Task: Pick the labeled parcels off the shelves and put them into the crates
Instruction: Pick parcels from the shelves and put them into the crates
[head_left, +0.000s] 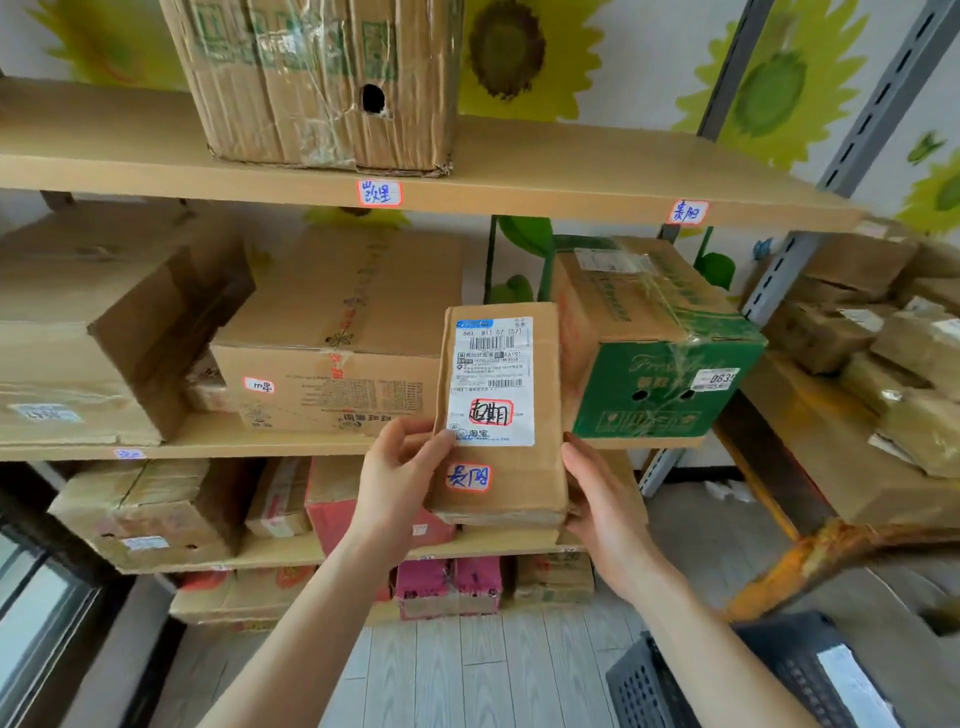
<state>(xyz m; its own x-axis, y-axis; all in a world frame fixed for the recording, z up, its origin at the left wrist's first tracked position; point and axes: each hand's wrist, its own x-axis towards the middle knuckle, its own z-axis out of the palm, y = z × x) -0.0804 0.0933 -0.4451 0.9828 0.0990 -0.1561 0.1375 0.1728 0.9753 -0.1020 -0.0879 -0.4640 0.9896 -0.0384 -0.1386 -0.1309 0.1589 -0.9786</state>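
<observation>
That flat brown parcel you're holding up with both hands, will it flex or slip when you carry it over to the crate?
The flat parcel is probably stiff: its cardboard edges look straight with only the lower end pinched between left hand and right hand. Likely light, since fingertips alone hold it. The matte cardboard should not slip, though the glossy label might.

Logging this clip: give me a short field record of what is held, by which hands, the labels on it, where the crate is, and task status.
held item: small cardboard parcel, upright, in front of the shelves
left hand: grips the parcel's left edge, thumb on the white shipping label
right hand: holds the lower right edge
labels: shipping label with a red-outlined handwritten mark; second red-bordered sticker below it
crate: dark crate on the floor, lower right
status: parcel in hand, not yet in the crate
</observation>
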